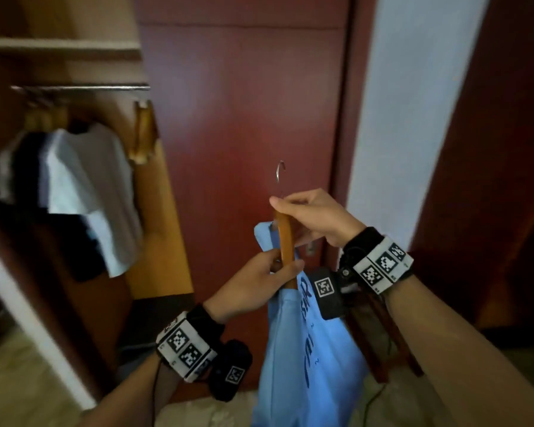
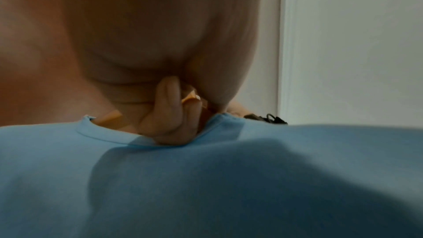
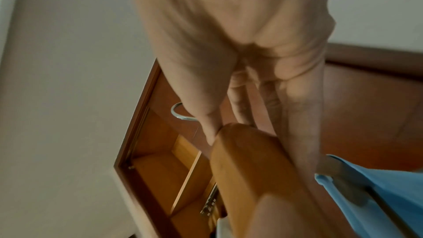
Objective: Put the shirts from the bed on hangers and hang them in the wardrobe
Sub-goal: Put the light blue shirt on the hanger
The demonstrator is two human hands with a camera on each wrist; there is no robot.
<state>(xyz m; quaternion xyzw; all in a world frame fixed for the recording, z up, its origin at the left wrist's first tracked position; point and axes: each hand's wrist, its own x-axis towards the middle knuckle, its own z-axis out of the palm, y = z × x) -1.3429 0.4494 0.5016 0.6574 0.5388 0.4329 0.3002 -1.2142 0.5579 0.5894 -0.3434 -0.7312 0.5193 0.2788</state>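
Observation:
A light blue shirt (image 1: 302, 349) with dark lettering hangs from a wooden hanger (image 1: 285, 238) that I hold edge-on in front of a red-brown door. My right hand (image 1: 309, 214) pinches the top of the hanger just under its metal hook (image 1: 280, 171). My left hand (image 1: 259, 282) grips the hanger lower down, at the shirt's collar. In the left wrist view my fingers (image 2: 169, 115) curl round the hanger (image 2: 191, 97) at the blue collar (image 2: 109, 137). The right wrist view shows the hanger (image 3: 251, 160), its hook (image 3: 177, 113) and blue fabric (image 3: 377, 196).
The open wardrobe on the left has a metal rail (image 1: 80, 87) with white and black shirts (image 1: 87, 186) hanging from it and spare wooden hangers (image 1: 142, 131) at its right end. A shelf (image 1: 59, 44) runs above. A white wall strip (image 1: 407, 118) lies right of the door.

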